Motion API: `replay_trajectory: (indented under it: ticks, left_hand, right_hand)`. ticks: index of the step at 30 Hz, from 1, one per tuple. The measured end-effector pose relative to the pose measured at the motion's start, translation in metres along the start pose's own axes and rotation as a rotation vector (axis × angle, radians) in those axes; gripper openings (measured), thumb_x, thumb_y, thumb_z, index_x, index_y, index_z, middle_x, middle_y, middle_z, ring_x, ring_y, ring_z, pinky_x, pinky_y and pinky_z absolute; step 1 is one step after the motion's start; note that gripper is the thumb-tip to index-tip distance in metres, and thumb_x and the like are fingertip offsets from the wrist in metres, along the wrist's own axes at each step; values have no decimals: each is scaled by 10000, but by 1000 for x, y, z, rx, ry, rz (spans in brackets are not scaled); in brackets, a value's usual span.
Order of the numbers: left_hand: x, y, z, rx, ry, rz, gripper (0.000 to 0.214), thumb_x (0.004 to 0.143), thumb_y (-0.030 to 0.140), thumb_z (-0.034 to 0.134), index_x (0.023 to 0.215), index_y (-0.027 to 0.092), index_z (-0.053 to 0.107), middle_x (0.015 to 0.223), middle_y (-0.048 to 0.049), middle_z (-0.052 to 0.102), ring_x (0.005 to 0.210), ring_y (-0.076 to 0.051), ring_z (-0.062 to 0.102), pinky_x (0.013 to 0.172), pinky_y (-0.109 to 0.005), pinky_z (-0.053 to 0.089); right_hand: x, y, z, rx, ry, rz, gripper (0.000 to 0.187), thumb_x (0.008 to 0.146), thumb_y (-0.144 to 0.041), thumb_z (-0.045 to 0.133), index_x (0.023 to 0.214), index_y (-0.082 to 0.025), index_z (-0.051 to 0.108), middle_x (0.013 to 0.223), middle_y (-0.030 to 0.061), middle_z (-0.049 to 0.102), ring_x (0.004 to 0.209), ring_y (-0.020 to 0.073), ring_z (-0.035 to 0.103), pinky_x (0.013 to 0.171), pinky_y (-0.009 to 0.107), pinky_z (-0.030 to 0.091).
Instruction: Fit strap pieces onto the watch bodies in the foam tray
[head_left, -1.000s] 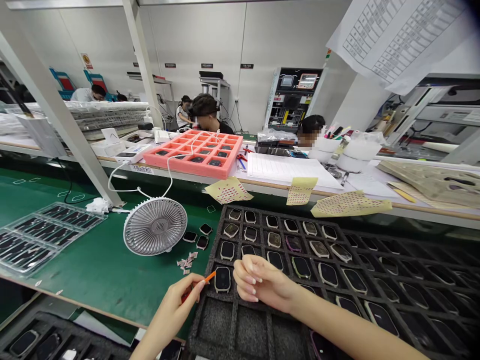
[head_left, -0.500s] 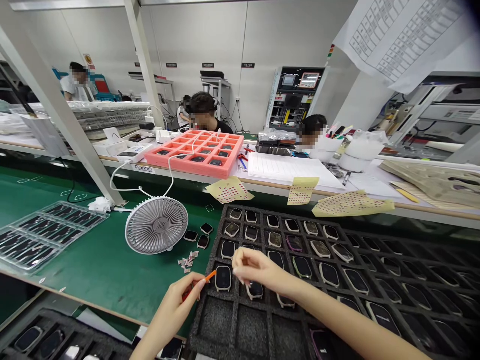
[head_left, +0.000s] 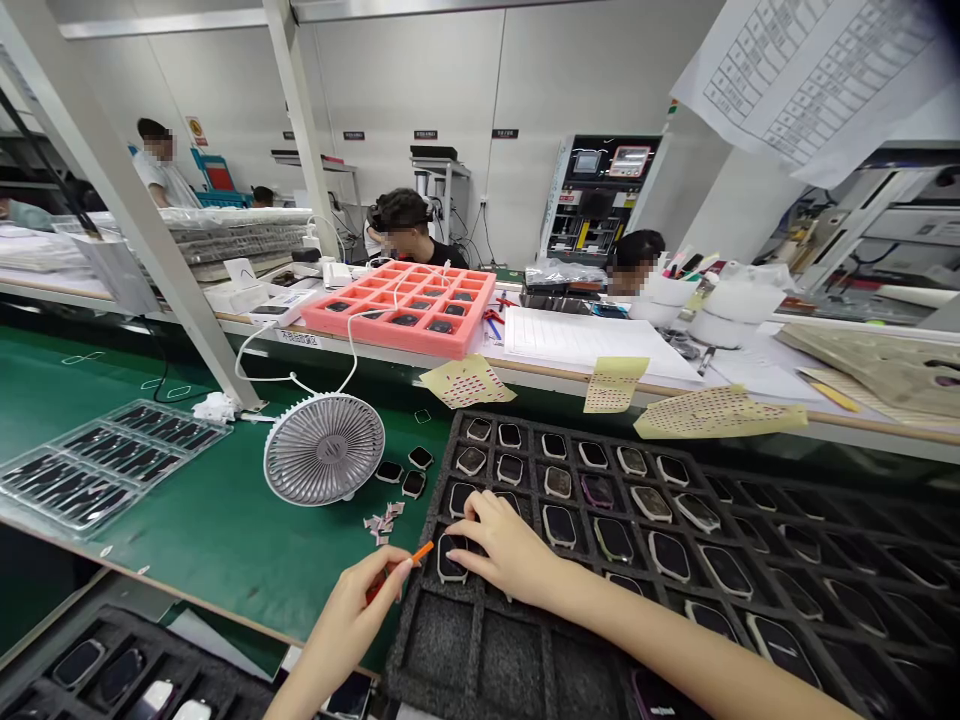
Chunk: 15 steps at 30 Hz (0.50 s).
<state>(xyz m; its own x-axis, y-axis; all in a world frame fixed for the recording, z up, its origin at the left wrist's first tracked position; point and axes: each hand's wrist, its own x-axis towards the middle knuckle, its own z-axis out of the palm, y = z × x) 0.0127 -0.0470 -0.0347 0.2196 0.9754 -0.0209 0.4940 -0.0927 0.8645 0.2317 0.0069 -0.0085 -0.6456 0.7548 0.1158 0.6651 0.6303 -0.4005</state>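
Observation:
My left hand [head_left: 358, 600] is closed round a slim orange tool [head_left: 422, 552], whose tip sticks out towards the black foam tray [head_left: 435, 655]; its exact kind is hidden by my fingers. My right hand [head_left: 499, 548] reaches over the tray with thumb and fingers apart. Its thumb and forefinger are at the face of a smartwatch [head_left: 451, 572] with a pale frame, lying in the left column. Another smartwatch [head_left: 461, 500] sits in the compartment just behind. Part of the nearby row is covered by my right hand and forearm.
A grey fan [head_left: 324, 450] stands left of the tray, with loose watches [head_left: 413, 484] and small paper pieces [head_left: 384, 520] beside it. Clear plastic trays [head_left: 112, 465] lie farther left. On the shelf is a pink foam tray [head_left: 397, 335]. Co-workers [head_left: 442, 253] sit beyond.
My right hand has moved slightly left and down onto the smartwatch, its fingers spreading from a curled pose. My left hand keeps the orange tool; the view has shifted a little.

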Motion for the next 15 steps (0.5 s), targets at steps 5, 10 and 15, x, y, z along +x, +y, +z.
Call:
replay_trajectory:
  ticks: [5,10,15]
  left_hand:
    - [0,-1,0,9,2,4,395,918,500,369,860,179,591,678,19,458,623,-133,420,587,-214,326]
    - [0,-4,0,29,20,1,401,918,505,367,863,180,596,669,19,459,615,-135,422,577,-211,333]
    - [-1,0,0,17,15,-2,396,916,500,371,853,180,594,660,17,462,615,-139,439,580,-209,341]
  right_hand:
    - [1,1,0,85,-15,5,231,817,-322,650,1000,-185,681,930,70,542,911,217,497,820,369,446]
    - [-4,-2,2,75,25,25,181,815,-263,646,975,-178,663,941,71,538,908,219,493,814,379,444]
    - [-5,-3,5,2,39,25,180,852,-301,586,942,-157,643,927,99,553,896,256,486,793,436,438]
